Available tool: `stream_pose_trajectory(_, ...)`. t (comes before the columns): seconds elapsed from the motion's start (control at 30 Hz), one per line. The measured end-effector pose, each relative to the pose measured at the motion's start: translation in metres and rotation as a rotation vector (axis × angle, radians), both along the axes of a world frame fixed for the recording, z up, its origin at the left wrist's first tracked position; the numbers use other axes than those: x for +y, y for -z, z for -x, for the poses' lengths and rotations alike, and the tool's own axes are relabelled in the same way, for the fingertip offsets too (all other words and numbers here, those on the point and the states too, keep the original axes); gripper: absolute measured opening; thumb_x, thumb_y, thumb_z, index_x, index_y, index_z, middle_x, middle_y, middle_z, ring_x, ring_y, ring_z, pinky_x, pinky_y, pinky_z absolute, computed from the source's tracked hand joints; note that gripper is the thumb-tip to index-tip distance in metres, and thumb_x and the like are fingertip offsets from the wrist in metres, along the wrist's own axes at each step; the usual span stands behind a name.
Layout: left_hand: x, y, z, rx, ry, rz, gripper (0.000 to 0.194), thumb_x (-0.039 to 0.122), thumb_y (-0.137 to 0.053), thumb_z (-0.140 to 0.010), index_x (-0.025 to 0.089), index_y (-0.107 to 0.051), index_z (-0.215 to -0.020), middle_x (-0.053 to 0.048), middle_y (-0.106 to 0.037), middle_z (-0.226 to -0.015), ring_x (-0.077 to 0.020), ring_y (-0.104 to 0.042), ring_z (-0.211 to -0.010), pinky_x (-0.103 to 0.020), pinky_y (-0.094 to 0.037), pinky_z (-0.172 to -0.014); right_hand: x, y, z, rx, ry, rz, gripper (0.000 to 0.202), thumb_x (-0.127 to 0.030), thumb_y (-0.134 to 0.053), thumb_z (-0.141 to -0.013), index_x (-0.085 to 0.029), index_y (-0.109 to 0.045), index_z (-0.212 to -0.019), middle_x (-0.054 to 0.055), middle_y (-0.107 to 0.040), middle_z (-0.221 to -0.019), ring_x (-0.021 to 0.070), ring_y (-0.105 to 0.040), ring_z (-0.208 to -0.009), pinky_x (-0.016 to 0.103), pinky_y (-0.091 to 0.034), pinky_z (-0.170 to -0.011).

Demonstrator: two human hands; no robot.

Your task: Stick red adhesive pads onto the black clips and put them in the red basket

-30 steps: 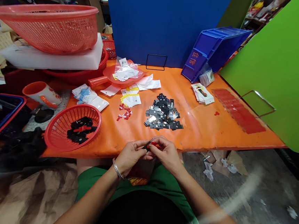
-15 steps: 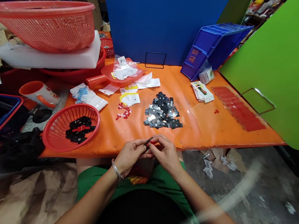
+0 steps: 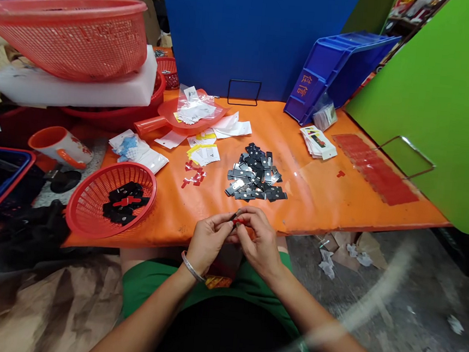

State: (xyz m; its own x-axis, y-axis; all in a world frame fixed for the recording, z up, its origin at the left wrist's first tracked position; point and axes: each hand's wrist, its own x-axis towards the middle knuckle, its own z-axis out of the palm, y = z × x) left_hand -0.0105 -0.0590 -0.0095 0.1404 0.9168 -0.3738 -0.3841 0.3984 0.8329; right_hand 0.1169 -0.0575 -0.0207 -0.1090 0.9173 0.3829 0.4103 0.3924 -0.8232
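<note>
Lying in the red basket [image 3: 88,199] at the lower left, black plates [image 3: 122,216] are looking thin, stiff and light, probably slippery, their edges seemingly offering the best hold. Just below centre, the left hand [image 3: 207,244] is gripping a small black plate [image 3: 233,217] between its fingertips. Above it, a loose pile of plates [image 3: 255,172] is resting on the desk [image 3: 199,203]. The right hand [image 3: 262,244] is pinching a red piece [image 3: 237,220], likely flimsy, against that held plate
</note>
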Motion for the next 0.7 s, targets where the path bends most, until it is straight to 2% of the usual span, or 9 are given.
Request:
stream_pose_trajectory(0.13,0.000,0.005,0.000,0.038,-0.021,-0.051,0.031,0.027,-0.068,-0.072,0.011,-0.068,-0.099,-0.007,-0.072,-0.089,-0.0169,-0.068,-0.072,-0.027,-0.057,-0.065,-0.001,-0.001,0.000,-0.081,0.002,-0.068,0.015,-0.011,-0.044,-0.085,-0.019,-0.056,-0.091,0.011,-0.054,-0.102,0.0212,-0.054,-0.102,0.039,-0.048,-0.087)
stream_pose_trajectory(0.33,0.000,0.006,0.000,0.089,-0.064,-0.104,0.030,0.028,-0.067,-0.073,0.012,-0.069,-0.098,-0.008,-0.072,-0.092,-0.0150,-0.067,-0.069,-0.023,-0.056,-0.062,-0.010,0.004,0.003,-0.249,0.088,-0.167,0.025,-0.010,-0.045,-0.085,-0.017,-0.056,-0.106,0.015,-0.046,-0.120,0.0255,-0.045,-0.115,0.044,-0.044,-0.093)
stream_pose_trajectory(0.5,0.002,0.003,-0.001,0.121,-0.102,-0.114,0.030,0.027,-0.067,-0.073,0.011,-0.068,-0.098,-0.007,-0.072,-0.089,-0.0149,-0.067,-0.068,-0.023,-0.056,-0.061,-0.014,0.003,0.005,-0.284,0.112,-0.143,0.039,-0.013,-0.045,-0.086,-0.020,-0.048,-0.125,0.015,-0.046,-0.120,0.0266,-0.046,-0.113,0.046,-0.043,-0.093)
stream_pose_trajectory(0.6,0.001,0.002,-0.001,0.125,-0.090,-0.092,0.033,0.029,-0.068,-0.072,0.011,-0.068,-0.099,-0.008,-0.072,-0.088,-0.0169,-0.068,-0.070,-0.025,-0.056,-0.061,-0.009,-0.001,0.002,-0.201,0.118,-0.101,0.033,-0.016,-0.047,-0.087,-0.022,-0.051,-0.119,0.012,-0.051,-0.109,0.0251,-0.050,-0.105,0.044,-0.046,-0.089)
stream_pose_trajectory(0.7,-0.001,0.002,0.000,0.125,-0.083,-0.070,0.035,0.032,-0.070,-0.070,0.010,-0.068,-0.098,-0.009,-0.072,-0.088,-0.0187,-0.069,-0.070,-0.026,-0.057,-0.060,-0.002,-0.005,-0.002,-0.093,0.137,-0.036,0.013,-0.020,-0.051,-0.086,-0.022,-0.058,-0.098,0.008,-0.055,-0.093,0.0223,-0.054,-0.091,0.038,-0.049,-0.077)
